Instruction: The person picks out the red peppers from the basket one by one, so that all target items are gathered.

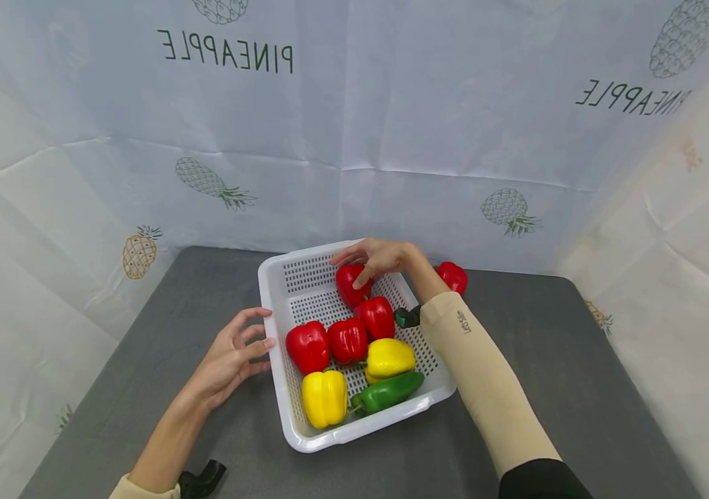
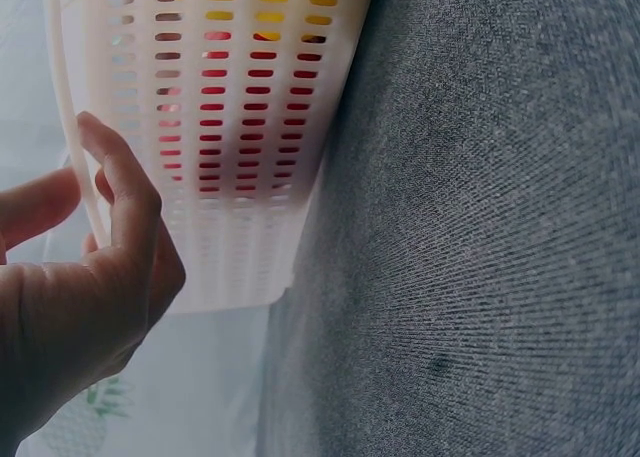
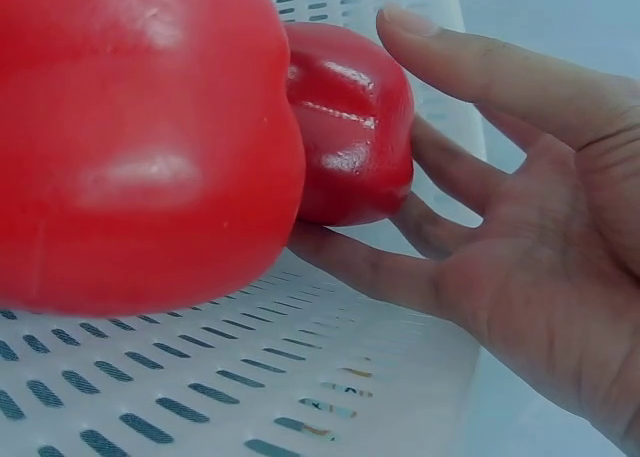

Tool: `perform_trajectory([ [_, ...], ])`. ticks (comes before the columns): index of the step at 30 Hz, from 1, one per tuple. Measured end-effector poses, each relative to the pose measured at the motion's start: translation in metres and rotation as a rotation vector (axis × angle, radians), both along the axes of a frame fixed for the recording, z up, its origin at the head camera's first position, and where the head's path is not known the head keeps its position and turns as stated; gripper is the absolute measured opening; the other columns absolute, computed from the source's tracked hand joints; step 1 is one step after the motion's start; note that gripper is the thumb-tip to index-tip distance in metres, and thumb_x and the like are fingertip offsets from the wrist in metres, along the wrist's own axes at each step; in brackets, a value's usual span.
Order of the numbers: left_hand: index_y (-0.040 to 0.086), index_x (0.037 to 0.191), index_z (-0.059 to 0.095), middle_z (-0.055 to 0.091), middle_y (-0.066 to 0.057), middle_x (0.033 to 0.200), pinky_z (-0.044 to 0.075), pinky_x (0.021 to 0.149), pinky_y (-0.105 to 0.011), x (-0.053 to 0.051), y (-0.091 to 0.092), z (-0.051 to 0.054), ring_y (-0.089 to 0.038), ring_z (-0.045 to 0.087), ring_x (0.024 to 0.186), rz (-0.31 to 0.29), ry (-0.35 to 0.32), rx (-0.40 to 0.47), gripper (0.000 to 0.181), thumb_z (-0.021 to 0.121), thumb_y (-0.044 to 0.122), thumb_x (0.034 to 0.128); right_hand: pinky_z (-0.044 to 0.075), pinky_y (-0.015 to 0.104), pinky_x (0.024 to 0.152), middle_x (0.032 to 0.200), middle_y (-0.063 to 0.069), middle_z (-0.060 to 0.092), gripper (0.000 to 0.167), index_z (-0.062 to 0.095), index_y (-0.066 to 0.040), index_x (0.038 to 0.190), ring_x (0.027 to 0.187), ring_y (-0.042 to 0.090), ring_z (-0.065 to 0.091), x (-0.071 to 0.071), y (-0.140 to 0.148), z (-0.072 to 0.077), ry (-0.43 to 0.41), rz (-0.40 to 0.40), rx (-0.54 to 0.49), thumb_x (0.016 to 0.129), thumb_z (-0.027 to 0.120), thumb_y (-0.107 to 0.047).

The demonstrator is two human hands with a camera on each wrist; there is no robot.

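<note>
A white perforated basket [image 1: 274, 291] stands tilted in heading on the table. My left hand [image 1: 232, 357] grips its left rim, thumb and fingers on either side of the rim [image 2: 70, 127]. Over the far end, my right hand [image 1: 382, 258] is around a red bell pepper [image 1: 351, 285]; its fingers touch the pepper [image 3: 355, 127], while the thumb looks slightly apart from it. Nearer me in the basket lie further red bell peppers [image 1: 308, 346], two yellow bell peppers [image 1: 325, 398] and a long green pepper [image 1: 388, 392].
Another red bell pepper [image 1: 452, 276] lies on the table outside the basket, partly behind my right forearm. The dark grey table [image 1: 554, 360] ends at a white curtain [image 1: 391, 104] with pineapple prints, which hangs along the back and sides.
</note>
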State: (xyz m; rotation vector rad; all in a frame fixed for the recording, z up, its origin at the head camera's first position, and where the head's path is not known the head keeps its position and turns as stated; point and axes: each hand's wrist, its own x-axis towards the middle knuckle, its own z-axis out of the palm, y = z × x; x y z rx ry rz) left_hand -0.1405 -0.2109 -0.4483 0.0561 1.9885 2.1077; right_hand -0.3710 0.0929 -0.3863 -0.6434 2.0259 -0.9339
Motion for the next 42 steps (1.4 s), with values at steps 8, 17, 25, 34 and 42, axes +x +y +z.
perform_trajectory([
  [8,0.01,0.159,0.032,0.059,-0.016,0.139,0.067,0.095,-0.042,0.0,0.0,0.001,-0.024,0.068,0.117,0.006,-0.004,-0.013,0.066,0.07,0.011,0.105,0.061,0.049,0.109,0.166,0.01,0.05,0.077,0.056,-0.018,0.158,0.15,0.033,0.048,-0.001,0.0,-0.002,0.005,0.02,0.007,0.089,0.081,0.0],
  [17,0.011,0.159,0.031,0.057,-0.019,0.142,0.067,0.096,-0.043,0.0,0.002,0.001,-0.027,0.066,0.12,0.009,-0.021,-0.016,0.066,0.069,0.012,0.1051,0.058,0.054,0.113,0.167,0.012,0.047,0.075,0.055,-0.02,0.158,0.141,0.033,0.058,0.001,-0.001,-0.009,-0.068,0.048,-0.031,0.089,0.08,-0.001],
  [25,0.011,0.159,0.031,0.056,-0.021,0.142,0.067,0.095,-0.043,0.0,0.002,0.002,-0.03,0.065,0.121,0.016,-0.02,-0.022,0.066,0.069,0.011,0.1049,0.059,0.055,0.111,0.168,0.011,0.047,0.075,0.053,-0.021,0.159,0.136,0.033,0.061,0.004,-0.006,-0.009,-0.07,0.035,-0.029,0.091,0.081,-0.006],
  [34,0.012,0.159,0.031,0.058,-0.018,0.141,0.067,0.095,-0.044,0.0,0.001,0.002,-0.029,0.065,0.121,0.016,-0.023,-0.015,0.066,0.069,0.011,0.105,0.063,0.05,0.104,0.169,0.007,0.046,0.071,0.056,-0.028,0.157,0.147,0.032,0.054,0.006,-0.016,-0.009,-0.051,0.016,0.021,0.092,0.084,-0.018],
  [42,0.012,0.159,0.031,0.057,-0.019,0.141,0.067,0.095,-0.043,0.0,0.001,0.002,-0.029,0.065,0.121,0.018,-0.032,-0.014,0.065,0.069,0.011,0.105,0.064,0.051,0.102,0.168,0.009,0.047,0.06,0.061,-0.024,0.152,0.147,0.032,0.054,0.007,-0.025,-0.013,-0.053,0.003,0.0,0.095,0.082,-0.024],
])
